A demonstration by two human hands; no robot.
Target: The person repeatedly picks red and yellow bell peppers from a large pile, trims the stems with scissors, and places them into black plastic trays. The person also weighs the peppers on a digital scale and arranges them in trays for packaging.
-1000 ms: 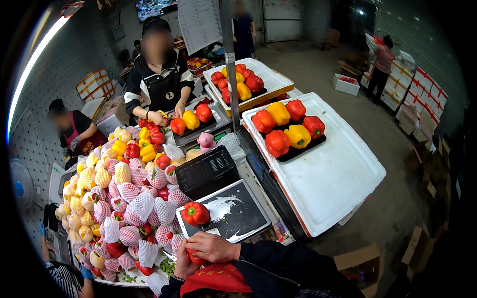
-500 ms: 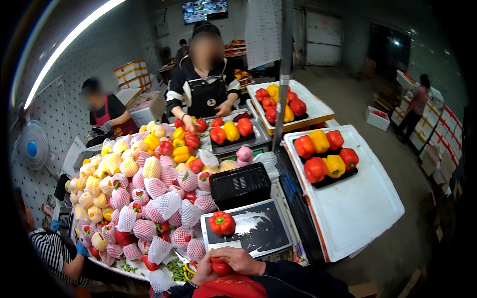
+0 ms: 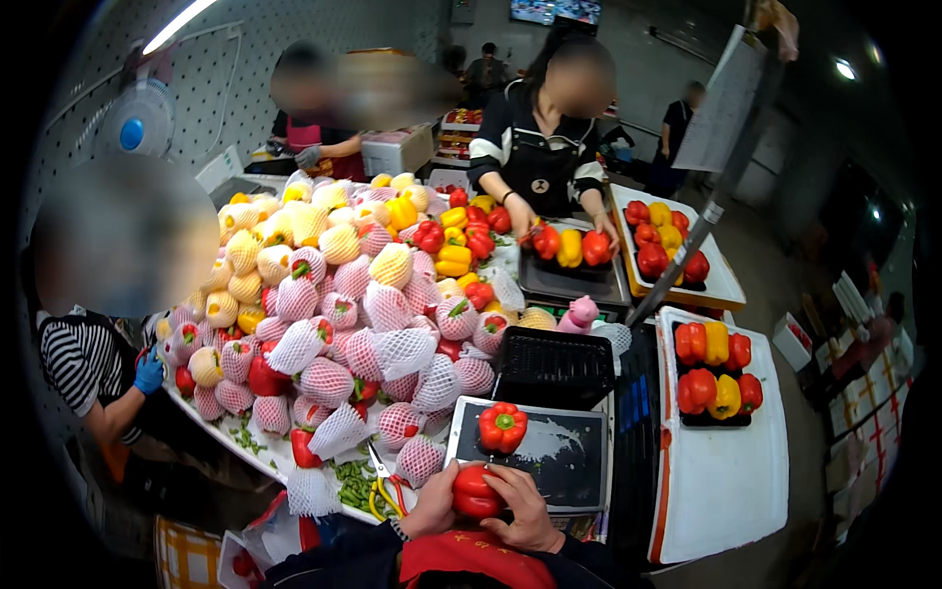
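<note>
Close to my body, my left hand (image 3: 434, 503) and my right hand (image 3: 523, 510) hold one red bell pepper (image 3: 478, 491) between them, fingers curved round its sides. Just beyond it, a second red bell pepper (image 3: 502, 427) with a green stem rests on the dark plate of a scale (image 3: 559, 454). Behind the scale stands a stack of black plastic trays (image 3: 554, 365). To the left of my left hand lie scissors (image 3: 387, 483) with yellow and red handles, among green stem scraps (image 3: 355, 485).
A big heap of foam-netted peppers (image 3: 334, 294) covers the table's left. Across it, a person (image 3: 540, 147) handles peppers on a tray. At right, a white lid (image 3: 726, 481) bears a tray of red and yellow peppers (image 3: 714, 371). A slanted pole (image 3: 702, 231) rises behind. Other people stand left.
My view has swung left. The pepper in my hands now shows more, with my hands at its two sides. The person opposite has reached to the tray of peppers.
</note>
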